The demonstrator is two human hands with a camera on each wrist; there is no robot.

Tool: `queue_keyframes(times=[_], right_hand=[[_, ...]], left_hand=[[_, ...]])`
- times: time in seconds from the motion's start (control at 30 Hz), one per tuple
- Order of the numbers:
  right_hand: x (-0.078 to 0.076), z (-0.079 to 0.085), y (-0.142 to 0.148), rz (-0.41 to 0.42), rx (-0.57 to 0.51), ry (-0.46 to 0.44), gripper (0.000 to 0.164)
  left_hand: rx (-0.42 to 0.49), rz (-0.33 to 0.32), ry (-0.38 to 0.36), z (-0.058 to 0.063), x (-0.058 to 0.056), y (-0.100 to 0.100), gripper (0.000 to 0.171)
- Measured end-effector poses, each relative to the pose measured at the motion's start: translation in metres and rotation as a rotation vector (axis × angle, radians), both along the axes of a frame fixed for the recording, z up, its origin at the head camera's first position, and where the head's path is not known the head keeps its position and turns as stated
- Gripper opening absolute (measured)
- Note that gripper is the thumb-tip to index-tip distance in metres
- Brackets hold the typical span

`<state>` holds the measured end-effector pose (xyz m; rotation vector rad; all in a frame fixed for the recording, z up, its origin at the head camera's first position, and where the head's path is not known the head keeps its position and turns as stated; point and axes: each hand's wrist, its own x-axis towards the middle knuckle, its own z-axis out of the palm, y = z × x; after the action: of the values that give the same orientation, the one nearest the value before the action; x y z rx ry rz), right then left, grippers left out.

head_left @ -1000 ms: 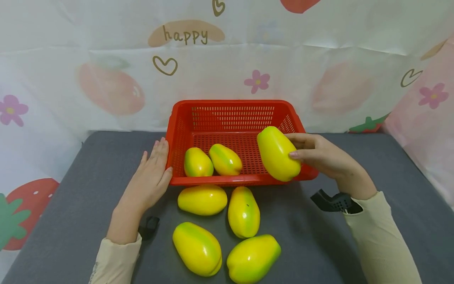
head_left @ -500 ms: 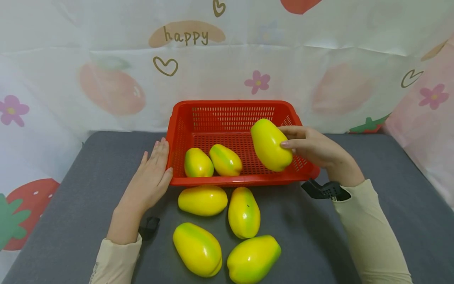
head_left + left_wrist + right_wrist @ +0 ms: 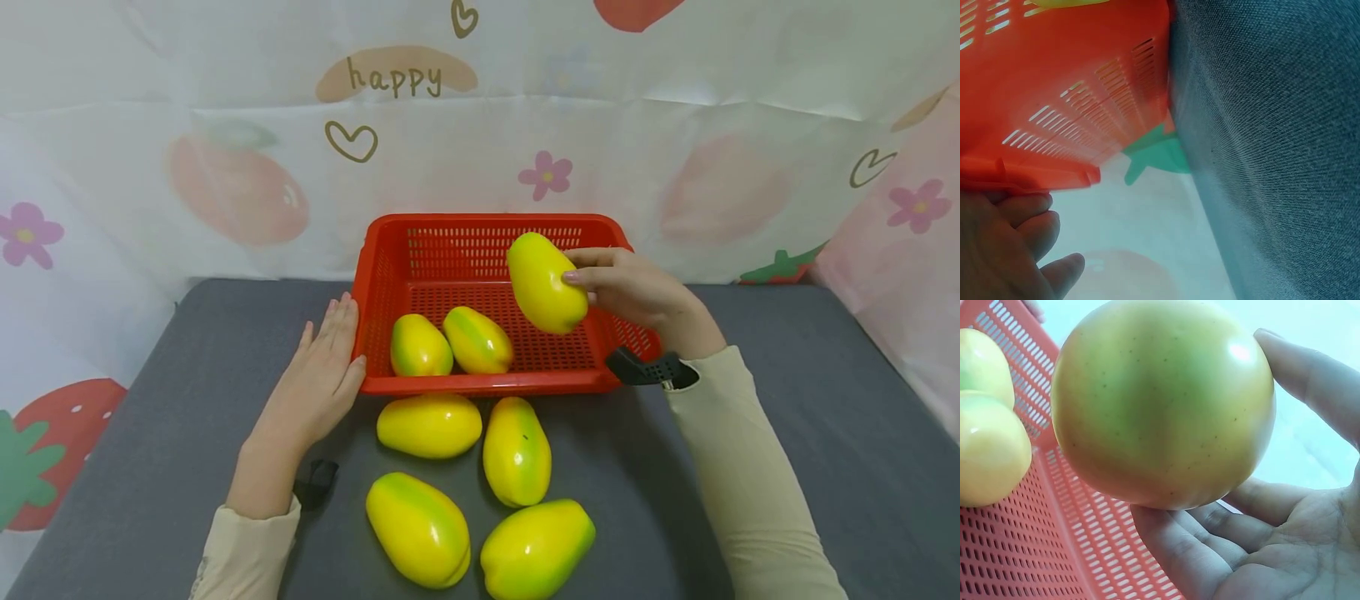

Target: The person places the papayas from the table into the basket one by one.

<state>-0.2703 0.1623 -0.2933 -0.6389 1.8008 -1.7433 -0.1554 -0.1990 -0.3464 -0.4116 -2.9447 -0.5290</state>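
My right hand [image 3: 637,287] grips a yellow-green papaya [image 3: 546,283] between thumb and fingers, holding it over the right part of a red plastic basket [image 3: 487,383]. In the right wrist view the papaya [image 3: 1163,406] fills the middle, with the fingers under and beside it. My left hand [image 3: 318,371] lies with straight fingers against the basket's left side; the left wrist view shows its fingertips at the rim [image 3: 1029,181]. Inside the basket, at the front left, two papayas [image 3: 420,346] lie side by side.
In front of the basket, several papayas [image 3: 517,452] lie on the grey cloth-covered table [image 3: 150,433], two of them close to its front wall. A printed curtain [image 3: 480,133] hangs right behind the basket.
My right hand has carried the papaya leftward and farther back, from the basket's front right corner to over its inside. The left hand and the other papayas stay where they were.
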Motion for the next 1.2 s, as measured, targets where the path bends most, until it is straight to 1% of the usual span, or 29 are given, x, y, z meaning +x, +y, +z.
queue_keyframes(times=[0.2, 0.37, 0.47, 0.6, 0.8, 1.07, 1.2], right_hand=[[-0.013, -0.005, -0.011, -0.027, -0.010, -0.061, 0.041], [-0.018, -0.007, -0.014, -0.072, 0.019, -0.098, 0.045], [-0.021, -0.008, -0.015, -0.087, 0.054, -0.107, 0.048], [-0.024, -0.011, -0.016, -0.076, 0.107, -0.088, 0.048], [-0.025, -0.015, -0.018, -0.086, 0.178, -0.060, 0.045], [-0.027, -0.019, -0.021, -0.008, 0.277, -0.017, 0.049], [-0.026, -0.020, -0.023, 0.003, 0.343, -0.012, 0.053]], left_hand=[[0.002, -0.001, -0.001, 0.000, 0.000, 0.000, 0.064], [0.001, -0.004, 0.001, 0.000, -0.001, 0.000, 0.064], [0.000, -0.006, -0.003, 0.000, -0.001, 0.000, 0.064], [-0.002, -0.003, -0.002, 0.000, -0.001, 0.000, 0.064], [0.002, -0.001, 0.010, -0.001, -0.002, 0.000, 0.064], [0.006, -0.003, 0.012, -0.002, -0.002, 0.000, 0.064], [0.007, -0.002, 0.006, -0.002, -0.002, 0.000, 0.065]])
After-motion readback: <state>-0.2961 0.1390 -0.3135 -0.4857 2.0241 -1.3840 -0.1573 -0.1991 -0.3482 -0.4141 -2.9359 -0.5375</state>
